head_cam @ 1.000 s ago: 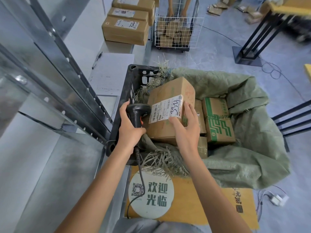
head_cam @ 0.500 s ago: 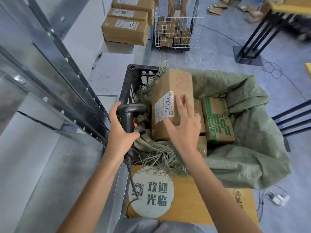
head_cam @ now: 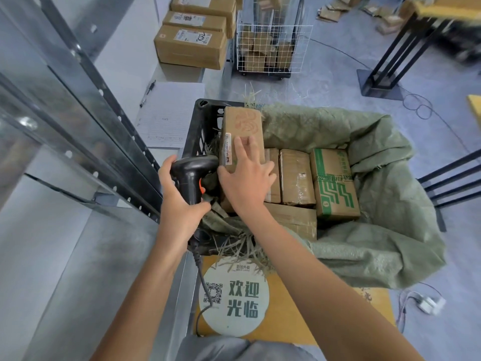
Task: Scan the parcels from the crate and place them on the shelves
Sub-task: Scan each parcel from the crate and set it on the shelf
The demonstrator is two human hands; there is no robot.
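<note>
A black crate [head_cam: 205, 118] lined with a green woven sack [head_cam: 377, 204] holds several cardboard parcels. At its left side lies a long brown parcel [head_cam: 243, 123] with its label turned to the left face. My right hand [head_cam: 247, 181] rests on top of this parcel, fingers spread and straight, thumb at the label edge. My left hand [head_cam: 177, 207] grips a black barcode scanner [head_cam: 192, 173] just left of the parcel, its cable hanging down. Beside them lie a taped brown parcel [head_cam: 296, 178] and a green-printed box [head_cam: 333, 183].
The metal shelf [head_cam: 78, 256] runs along my left, with slanted uprights. Further along it sit three labelled parcels [head_cam: 190, 48], a paper sheet [head_cam: 169, 115] and a pen [head_cam: 147, 93]. A wire cart [head_cam: 270, 48] of boxes stands beyond the crate. A yellow mat [head_cam: 286, 321] lies below.
The brown parcel went from tilted with its label facing me to lying down in the crate, label to the left. My right hand shifted onto its top. The scanner drew back leftward.
</note>
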